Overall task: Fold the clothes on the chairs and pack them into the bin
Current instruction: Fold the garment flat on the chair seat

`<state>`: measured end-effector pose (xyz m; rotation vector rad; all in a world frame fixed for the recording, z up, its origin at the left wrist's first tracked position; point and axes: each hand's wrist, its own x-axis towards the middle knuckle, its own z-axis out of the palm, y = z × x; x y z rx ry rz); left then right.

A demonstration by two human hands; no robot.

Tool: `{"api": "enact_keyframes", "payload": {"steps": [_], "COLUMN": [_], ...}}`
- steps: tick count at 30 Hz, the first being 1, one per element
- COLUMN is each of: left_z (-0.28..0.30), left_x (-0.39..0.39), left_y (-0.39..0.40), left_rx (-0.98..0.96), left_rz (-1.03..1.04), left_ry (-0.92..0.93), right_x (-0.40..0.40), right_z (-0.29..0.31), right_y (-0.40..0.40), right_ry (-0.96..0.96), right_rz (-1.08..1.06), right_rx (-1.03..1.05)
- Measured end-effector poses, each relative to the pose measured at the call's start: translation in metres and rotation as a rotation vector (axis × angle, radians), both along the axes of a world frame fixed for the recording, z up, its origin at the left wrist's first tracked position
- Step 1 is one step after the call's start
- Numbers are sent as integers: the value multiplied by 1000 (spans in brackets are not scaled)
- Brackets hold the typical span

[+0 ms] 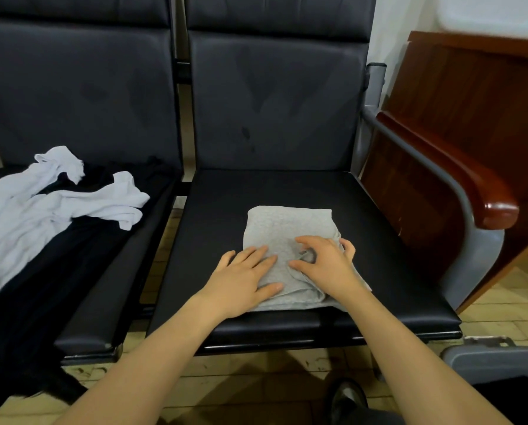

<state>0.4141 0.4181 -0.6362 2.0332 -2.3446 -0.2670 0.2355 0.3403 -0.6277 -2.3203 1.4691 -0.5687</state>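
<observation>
We see a grey cloth, soft and matt, like jersey. The chair seat looks like smooth black leather with a slight shine. The armrest is glossy red-brown wood on a matt grey metal frame. The white garment is thin, wrinkled fabric.

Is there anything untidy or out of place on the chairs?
Yes. On the left chair a white garment and a black one lie crumpled, and the black one spills over the front edge. The grey cloth is neatly folded.

dim, soft indoor light; wide-angle bending, blurred edges
</observation>
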Motion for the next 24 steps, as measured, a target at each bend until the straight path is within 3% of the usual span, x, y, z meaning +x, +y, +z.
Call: {"api": "enact_keyframes", "payload": {"steps": [7,12,19,24], "left_z": [2,3,0,-6], "left_x": [-9,-24,-30,-27], "left_y": [7,13,14,12], "left_rx": [-56,-21,-34,-18], "left_rz": [-58,-149,-97,-35], "left_ry": [54,53,9,-92], "right_x": [-24,-46,-40,-31], "right_z": [7,9,4,-2], "right_y": [9,18,26,19], "right_ry": [-146,-81,32,52], "right_rz": [19,8,-101,-48], "right_rx": [-76,9,-67,31]}}
